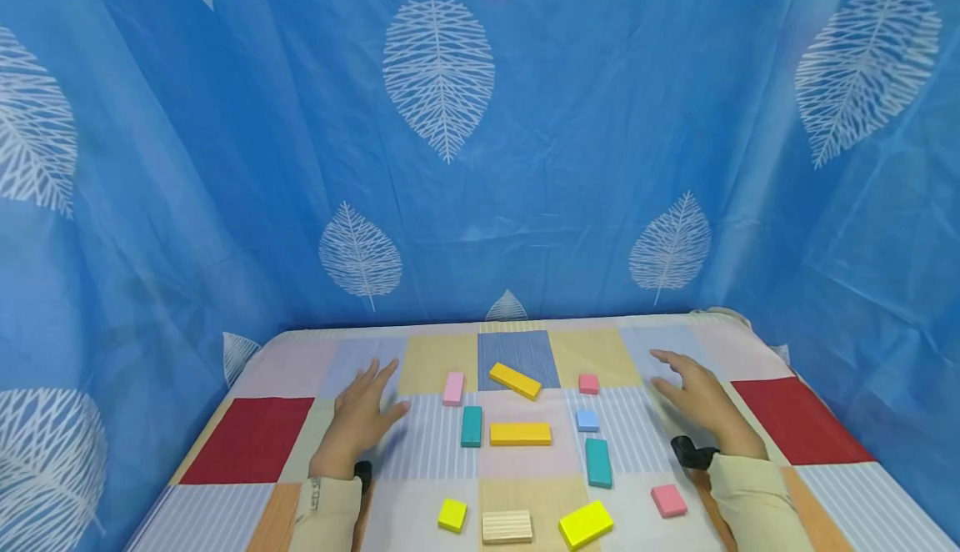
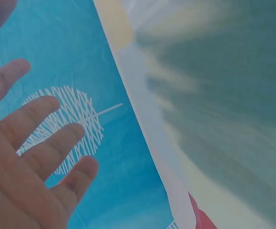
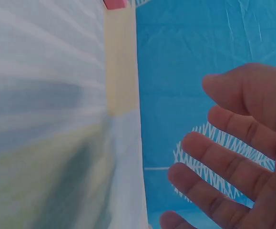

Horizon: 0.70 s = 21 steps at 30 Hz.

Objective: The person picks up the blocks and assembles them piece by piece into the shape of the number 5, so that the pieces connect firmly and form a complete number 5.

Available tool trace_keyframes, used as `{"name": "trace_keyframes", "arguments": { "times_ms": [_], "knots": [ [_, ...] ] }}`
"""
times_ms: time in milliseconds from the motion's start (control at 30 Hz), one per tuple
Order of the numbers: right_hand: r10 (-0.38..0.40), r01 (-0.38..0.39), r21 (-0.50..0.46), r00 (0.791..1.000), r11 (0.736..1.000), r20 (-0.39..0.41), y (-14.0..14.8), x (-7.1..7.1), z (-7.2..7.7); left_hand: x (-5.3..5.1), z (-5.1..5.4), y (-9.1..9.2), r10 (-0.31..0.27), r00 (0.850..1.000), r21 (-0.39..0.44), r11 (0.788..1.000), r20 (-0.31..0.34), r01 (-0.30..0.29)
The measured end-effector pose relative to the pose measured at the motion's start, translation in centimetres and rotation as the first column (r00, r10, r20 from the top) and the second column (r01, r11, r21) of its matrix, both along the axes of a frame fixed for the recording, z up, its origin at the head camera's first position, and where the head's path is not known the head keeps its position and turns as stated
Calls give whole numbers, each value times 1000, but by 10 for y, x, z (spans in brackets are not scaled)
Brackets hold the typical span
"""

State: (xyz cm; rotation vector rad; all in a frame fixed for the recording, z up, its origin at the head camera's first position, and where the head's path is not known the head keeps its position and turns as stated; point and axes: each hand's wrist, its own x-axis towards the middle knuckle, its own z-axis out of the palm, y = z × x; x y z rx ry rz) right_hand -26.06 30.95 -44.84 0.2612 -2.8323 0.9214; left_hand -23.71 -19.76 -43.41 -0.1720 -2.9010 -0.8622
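Note:
My left hand hovers over the left side of the patchwork cloth, fingers spread and holding nothing. Nearest to its thumb lie a light pink block and a teal block. On the right, my empty right hand reaches inward with relaxed fingers. A small red-pink block, a small blue block and another teal block lie to its left. Between the hands are two orange blocks, one slanted and one level. Both wrist views show loosely extended fingers, apart from any block.
Closer to me lie a yellow square block, a ribbed plain wood block, a larger yellow block and a red-pink block. The patchwork cloth covers the table. A blue leaf-print curtain hangs behind and along both sides.

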Motion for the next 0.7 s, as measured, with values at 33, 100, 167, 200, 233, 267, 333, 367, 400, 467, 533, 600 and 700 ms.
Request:
{"name": "trace_keyframes", "arguments": {
  "times_ms": [33, 100, 167, 200, 233, 267, 333, 367, 400, 467, 533, 600, 700],
  "knots": [
    [1, -1, -5, 1000, 1000, 9, -2, 0, 0, -1, 0, 0, -7, 1000, 13, 1000, 5, 6],
    [8, -8, -16, 1000, 1000, 20, -6, -1, 0, -1, 0, 1, -21, 1000, 37, 999, 11, 21],
    [21, -20, -23, 999, 1000, 30, -9, -1, -1, -1, 1, 3, -36, 999, 60, 998, 18, 35],
    [26, -25, -26, 999, 999, 30, -10, -1, -1, -1, 2, 4, -43, 999, 74, 996, 24, 42],
    [32, -31, -25, 999, 999, 30, -11, -1, -1, -1, 3, 5, -48, 998, 85, 995, 29, 46],
    [39, -38, -26, 999, 999, 28, -13, -1, 0, -1, 3, 6, -51, 998, 94, 994, 35, 47],
    [55, -54, -27, 998, 998, 25, -15, -2, 0, -1, 4, 8, -50, 997, 109, 993, 54, 44],
    [66, -65, -28, 998, 997, 20, -16, -3, 1, -1, 4, 9, -49, 997, 114, 993, 61, 42],
    [81, -80, -30, 997, 996, 13, -18, -3, 1, -1, 4, 10, -49, 997, 117, 992, 67, 41],
    [114, -114, -37, 993, 993, 9, -20, -5, 1, -2, 3, 11, -50, 996, 120, 992, 72, 41],
    [146, -146, -44, 989, 988, 6, -23, -7, 1, -4, 2, 12, -58, 996, 123, 991, 70, 49],
    [182, -181, -52, 983, 982, 0, -25, -9, 1, -6, 1, 12, -67, 995, 127, 990, 67, 58],
    [223, -223, -63, 975, 973, -10, -27, -12, -1, -9, -1, 14, -84, 994, 141, 987, 71, 73]
  ]
}}
